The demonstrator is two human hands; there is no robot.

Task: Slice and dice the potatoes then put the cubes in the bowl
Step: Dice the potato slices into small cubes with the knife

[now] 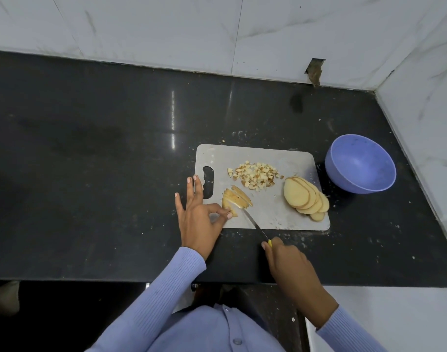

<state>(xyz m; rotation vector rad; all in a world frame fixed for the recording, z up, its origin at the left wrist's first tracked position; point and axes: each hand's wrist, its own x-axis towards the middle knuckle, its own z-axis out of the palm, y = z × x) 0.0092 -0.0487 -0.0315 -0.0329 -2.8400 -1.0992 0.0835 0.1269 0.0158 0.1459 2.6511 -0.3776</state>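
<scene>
- Counter (90, 174): polished black stone, glossy with streaks of reflected light, flecked with pale crumbs near the board; it meets white marble-veined wall tiles (166, 29) at the back and right.
- Cutting board (280, 214): flat, pale grey rectangle with rounded corners and an oblong handle slot at its left end; the surface is scuffed and dull.
- Potato strips (236, 200): a small stack of thin slices with tan skin on the edges, cut into narrow sticks, at the board's near left.
- Potato cubes (255, 176): a loose heap of small, pale yellow dice, some with brown skin, in the board's middle.
- Potato slices (305, 198): smooth oval rounds, fanned and overlapping, at the board's right end.
- Bowl (360, 166): matte lavender-blue, round and deep, on the counter just right of the board, holding no cubes.
- Knife (253, 222): slim, shiny metal blade with a yellow handle, tip resting at the strips.
- Left hand (199, 219): thumb and forefinger pinch the near end of the strips; other fingers splayed straight.
- Right hand (288, 265): fingers curled round the knife handle.
- Sleeves (166, 288): ribbed lavender knit.
</scene>
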